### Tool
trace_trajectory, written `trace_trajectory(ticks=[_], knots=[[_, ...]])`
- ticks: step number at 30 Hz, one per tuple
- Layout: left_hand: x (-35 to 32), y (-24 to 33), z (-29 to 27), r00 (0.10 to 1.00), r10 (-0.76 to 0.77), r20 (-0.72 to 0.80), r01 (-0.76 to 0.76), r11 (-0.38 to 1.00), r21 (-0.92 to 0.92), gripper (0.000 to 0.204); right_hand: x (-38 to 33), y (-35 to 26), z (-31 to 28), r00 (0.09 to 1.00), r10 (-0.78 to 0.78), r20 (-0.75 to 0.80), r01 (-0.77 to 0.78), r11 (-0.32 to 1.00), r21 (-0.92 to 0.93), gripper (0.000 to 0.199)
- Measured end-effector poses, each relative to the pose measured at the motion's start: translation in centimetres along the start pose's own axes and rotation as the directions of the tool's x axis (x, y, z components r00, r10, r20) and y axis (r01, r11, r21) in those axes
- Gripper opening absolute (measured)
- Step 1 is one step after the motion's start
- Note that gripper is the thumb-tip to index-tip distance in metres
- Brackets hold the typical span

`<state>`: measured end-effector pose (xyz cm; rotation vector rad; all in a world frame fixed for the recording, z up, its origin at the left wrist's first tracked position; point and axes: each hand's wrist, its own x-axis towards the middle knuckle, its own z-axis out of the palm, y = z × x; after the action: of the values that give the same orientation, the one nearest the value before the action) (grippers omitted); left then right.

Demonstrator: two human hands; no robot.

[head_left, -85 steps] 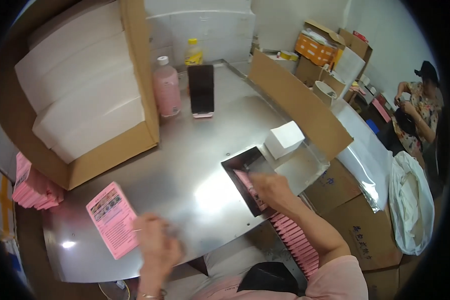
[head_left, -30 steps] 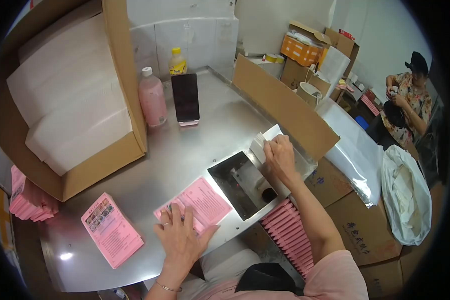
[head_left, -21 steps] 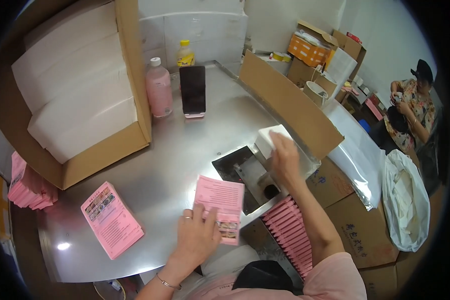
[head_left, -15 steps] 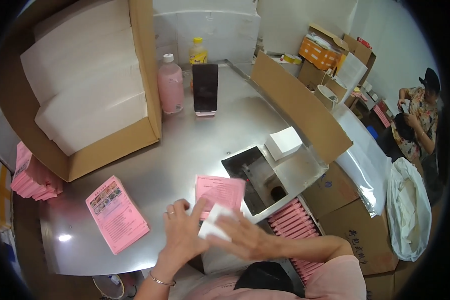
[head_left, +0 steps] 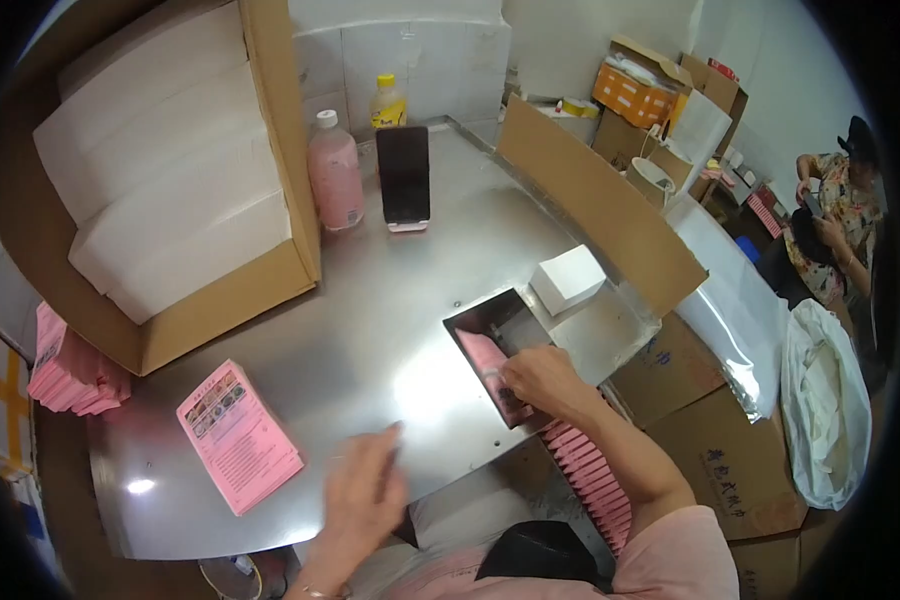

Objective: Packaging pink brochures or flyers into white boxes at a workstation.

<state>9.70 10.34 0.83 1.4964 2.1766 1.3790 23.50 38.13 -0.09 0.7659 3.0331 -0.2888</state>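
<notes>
Free lane between cardboard box [head_left: 284,150] and white block [head_left: 568,280], phone [head_left: 404,175] at far end

Left hand [head_left: 365,490]: is off the pink sheet, now a blur over the counter [head_left: 370,320] near its front edge.
Right hand [head_left: 545,380]: moves from beside the left hand to the slot [head_left: 502,308].
Slot: bare before, now holds pink paper [head_left: 482,352] by the right fingers.
White wad: gone from between the hands.
</notes>
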Motion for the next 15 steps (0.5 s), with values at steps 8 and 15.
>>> trace_trajectory(ticks=[8, 15], knots=[[-0.7, -7.0, -10.2, 0.910, -0.012, -0.414, 0.301, 0.707, 0.640, 0.024, 2.7, 7.7, -1.6, 0.658, -0.070, -0.750, -0.187, 0.949, -0.253, 0.008], [-0.5, -5.5, -8.5, 0.938, -0.093, -0.333, 0.221, 0.903, 0.368, 0.019, 2.7, 8.4, -1.6, 0.678, 0.031, -0.735, -0.141, 0.986, -0.088, 0.012]])
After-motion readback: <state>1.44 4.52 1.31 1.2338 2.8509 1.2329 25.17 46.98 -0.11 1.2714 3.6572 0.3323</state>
